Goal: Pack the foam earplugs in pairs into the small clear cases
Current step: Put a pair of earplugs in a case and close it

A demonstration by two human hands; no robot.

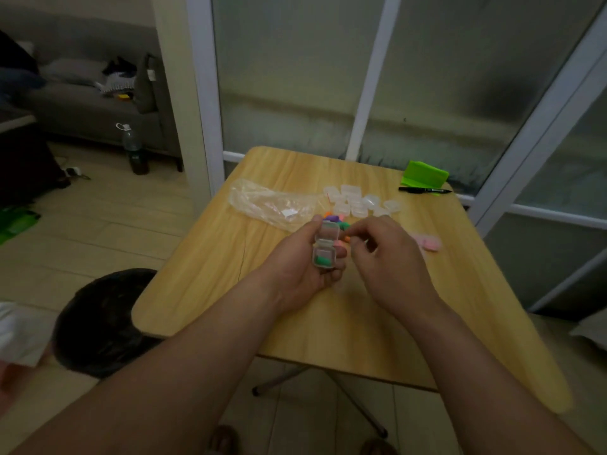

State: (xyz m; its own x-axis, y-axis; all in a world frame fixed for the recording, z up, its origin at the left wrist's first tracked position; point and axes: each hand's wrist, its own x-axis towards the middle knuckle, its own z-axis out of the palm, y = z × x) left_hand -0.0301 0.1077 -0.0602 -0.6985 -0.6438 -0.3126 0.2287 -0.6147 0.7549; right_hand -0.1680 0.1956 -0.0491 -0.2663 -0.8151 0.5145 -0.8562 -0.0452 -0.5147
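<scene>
I am looking down on a wooden table (213, 274) filling the middle of the frame. A crumpled clear plastic bag (269, 203) is lying at its upper left. Right of the bag, a cluster of shut clear cases (358, 200) is sitting, and at the upper right a folded green sheet (427, 175) is lying with a black marker (425, 190) in front of it.

At centre frame, my left hand (305, 257) is gripping an open clear case (326, 246), fingers curled round its base. The case's long axis is running up and down the frame, with the lid flipped toward the top. A green earplug (323, 259) is lying in the base; I am not making out whether a second is beside it.

My right hand (387, 254) is hovering just right of the case, fingertips bunched near the hinge. A blurred orange speck is showing there, but I cannot tell whether they are pinching anything.

The loose coloured earplugs (335, 220) are lying just above the lid, nearer the right fingertips. Pink earplugs (428, 243) are lying further right.
</scene>
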